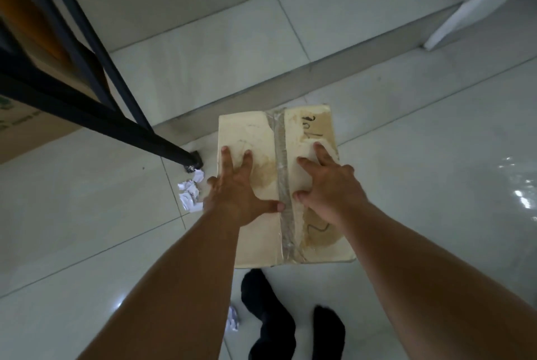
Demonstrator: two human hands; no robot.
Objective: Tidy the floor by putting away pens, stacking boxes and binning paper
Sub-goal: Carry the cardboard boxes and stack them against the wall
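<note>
On the pale tiled floor [406, 214], a closed cardboard box [255, 243] is seen from above, its two top flaps brought together and sealed along the middle seam by a strip of clear tape [283, 173]. The flaps are stained brown in patches, and dark handwritten marks are visible on the right-hand flap. Nothing of the box's contents can be seen, since the lid is shut.

The left hand [235, 194] is laid flat on the left flap with fingers spread wide, its thumb reaching to the tape. The right hand [328, 185] is pressed likewise on the right flap, fingers splayed, thumb beside the seam. Nothing is gripped by either hand; both palms are simply held against the box top.

Just left of the box, crumpled white paper [190, 191] is scattered beside the foot of a black metal frame [116, 124]. A second crumpled paper scrap [233, 319] lies near the person's dark-socked feet [267, 319], partly hidden by the left forearm. Behind the frame, at the left edge, another cardboard carton [26, 132] with green print is partly shown, its contents not visible. A white furniture leg [453, 19] stands well apart at upper right.
</note>
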